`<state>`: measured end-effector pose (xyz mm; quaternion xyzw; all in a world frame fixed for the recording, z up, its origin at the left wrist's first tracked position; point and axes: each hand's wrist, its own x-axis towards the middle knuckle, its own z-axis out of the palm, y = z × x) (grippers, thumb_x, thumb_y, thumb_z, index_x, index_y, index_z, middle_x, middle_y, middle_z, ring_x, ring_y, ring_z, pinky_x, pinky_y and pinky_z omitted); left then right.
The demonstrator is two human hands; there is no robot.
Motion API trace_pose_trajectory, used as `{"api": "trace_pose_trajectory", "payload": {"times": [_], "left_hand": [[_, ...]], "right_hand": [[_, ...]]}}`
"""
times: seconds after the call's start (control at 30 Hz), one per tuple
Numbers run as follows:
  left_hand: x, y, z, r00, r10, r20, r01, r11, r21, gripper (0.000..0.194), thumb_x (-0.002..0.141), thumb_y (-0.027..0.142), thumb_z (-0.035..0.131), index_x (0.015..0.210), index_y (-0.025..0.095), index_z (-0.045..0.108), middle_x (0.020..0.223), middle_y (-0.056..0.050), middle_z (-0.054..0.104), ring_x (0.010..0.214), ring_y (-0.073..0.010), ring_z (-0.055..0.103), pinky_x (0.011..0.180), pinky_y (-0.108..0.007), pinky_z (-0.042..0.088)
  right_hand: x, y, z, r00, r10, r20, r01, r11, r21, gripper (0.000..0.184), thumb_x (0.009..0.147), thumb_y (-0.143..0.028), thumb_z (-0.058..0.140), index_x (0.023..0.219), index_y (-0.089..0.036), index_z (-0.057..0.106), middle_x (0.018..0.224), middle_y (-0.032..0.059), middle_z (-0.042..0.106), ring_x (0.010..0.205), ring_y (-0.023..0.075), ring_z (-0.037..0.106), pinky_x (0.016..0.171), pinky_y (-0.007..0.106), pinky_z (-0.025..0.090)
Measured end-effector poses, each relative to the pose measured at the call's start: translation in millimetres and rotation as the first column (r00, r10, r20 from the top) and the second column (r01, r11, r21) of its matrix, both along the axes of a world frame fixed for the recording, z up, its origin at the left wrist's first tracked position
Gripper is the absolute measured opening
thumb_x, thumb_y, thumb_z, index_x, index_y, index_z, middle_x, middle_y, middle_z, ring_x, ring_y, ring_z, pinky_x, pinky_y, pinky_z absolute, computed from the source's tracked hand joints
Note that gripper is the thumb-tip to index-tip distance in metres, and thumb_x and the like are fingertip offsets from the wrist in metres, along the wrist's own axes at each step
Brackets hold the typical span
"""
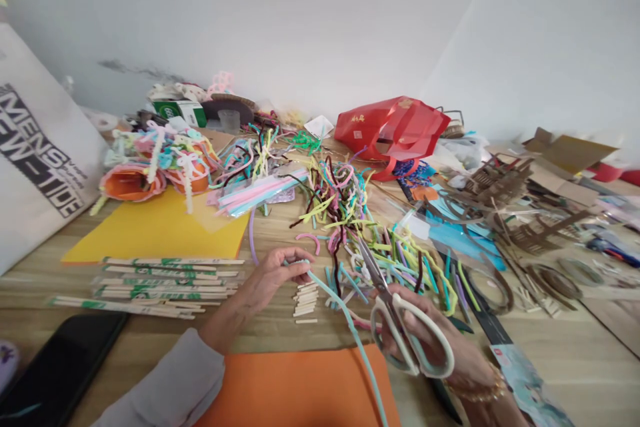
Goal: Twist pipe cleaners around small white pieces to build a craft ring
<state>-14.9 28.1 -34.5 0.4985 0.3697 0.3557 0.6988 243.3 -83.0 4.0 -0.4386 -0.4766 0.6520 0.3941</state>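
Observation:
A long light-blue pipe cleaner point(351, 328) is pinched near its upper end by my left hand point(280, 275); its free length curves down over an orange sheet point(300, 387). White-handled scissors point(399, 317) are in my right hand point(425, 333), their blades pointing up and left, apart from the pipe cleaner. The blades look closed or nearly so. Just below my left fingertips lies a row of short wooden stick pieces point(305, 300). Behind the scissors spreads a pile of cut pipe cleaner pieces point(400, 260) in several colours.
Wrapped chopsticks point(165, 283) and a yellow sheet point(155, 227) lie left, with a black phone point(65, 360) in front. A red bag point(393, 127) stands at the back. Orange fuzzy baskets point(133, 181) sit back left, brown woven pieces point(500, 180) at right.

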Motion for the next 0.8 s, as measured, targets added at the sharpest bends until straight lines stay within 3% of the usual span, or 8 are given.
{"api": "trace_pose_trajectory", "payload": {"times": [0.1, 0.23, 0.37, 0.6, 0.8], "left_hand": [[2, -1, -1.5, 1.0, 0.027, 0.013, -0.026, 1.0, -0.015, 0.023, 0.073, 0.029, 0.069, 0.089, 0.014, 0.065, 0.068, -0.002, 0.067, 0.064, -0.0149, 0.062, 0.065, -0.026, 0.048], [6, -3, -3.6, 0.997, 0.048, 0.063, -0.044, 0.997, -0.066, 0.022, 0.073, 0.029, 0.069, 0.088, 0.015, 0.063, 0.069, -0.001, 0.065, 0.067, -0.0152, 0.064, 0.067, -0.026, 0.049], [10, -5, -5.0, 0.992, 0.055, 0.113, -0.043, 0.993, -0.107, 0.024, 0.071, 0.03, 0.07, 0.086, 0.014, 0.062, 0.07, -0.001, 0.064, 0.067, -0.0152, 0.064, 0.066, -0.027, 0.048], [10, -5, -7.8, 0.992, 0.085, 0.089, -0.075, 0.991, -0.111, 0.022, 0.072, 0.03, 0.07, 0.083, 0.013, 0.062, 0.075, -0.002, 0.062, 0.067, -0.0138, 0.06, 0.064, -0.025, 0.046], [11, -5, -10.0, 0.989, 0.094, 0.112, -0.082, 0.99, -0.112, 0.02, 0.073, 0.03, 0.068, 0.083, 0.014, 0.062, 0.078, -0.002, 0.06, 0.071, -0.0151, 0.059, 0.07, -0.027, 0.046]], "right_hand": [[-15, 3, 1.7, 0.995, 0.044, -0.084, -0.046, 0.999, -0.021, 0.046, 0.079, -0.057, 0.056, 0.109, -0.022, 0.053, 0.074, 0.0056, 0.059, 0.068, 0.0194, 0.06, 0.057, 0.031, 0.048], [-30, 9, -0.9, 0.967, 0.027, -0.254, -0.041, 0.998, -0.052, 0.038, 0.08, -0.048, 0.06, 0.108, -0.023, 0.052, 0.093, 0.0055, 0.058, 0.056, 0.0102, 0.055, 0.048, 0.023, 0.045], [-42, 6, -10.9, 0.914, 0.117, -0.389, -0.148, 0.988, -0.05, 0.041, 0.079, -0.043, 0.065, 0.111, -0.021, 0.051, 0.086, 0.0012, 0.051, 0.049, 0.0044, 0.046, 0.044, 0.019, 0.042], [-52, -5, -24.1, 0.931, 0.259, -0.258, -0.269, 0.963, -0.005, 0.035, 0.088, -0.049, 0.049, 0.103, -0.017, 0.051, 0.072, 0.0021, 0.055, 0.058, 0.0116, 0.054, 0.052, 0.024, 0.045], [-61, -8, -29.4, 0.964, 0.16, -0.211, -0.191, 0.973, -0.134, 0.032, 0.092, -0.049, 0.041, 0.097, -0.02, 0.055, 0.065, 0.001, 0.057, 0.05, 0.0111, 0.053, 0.045, 0.023, 0.043]]}}
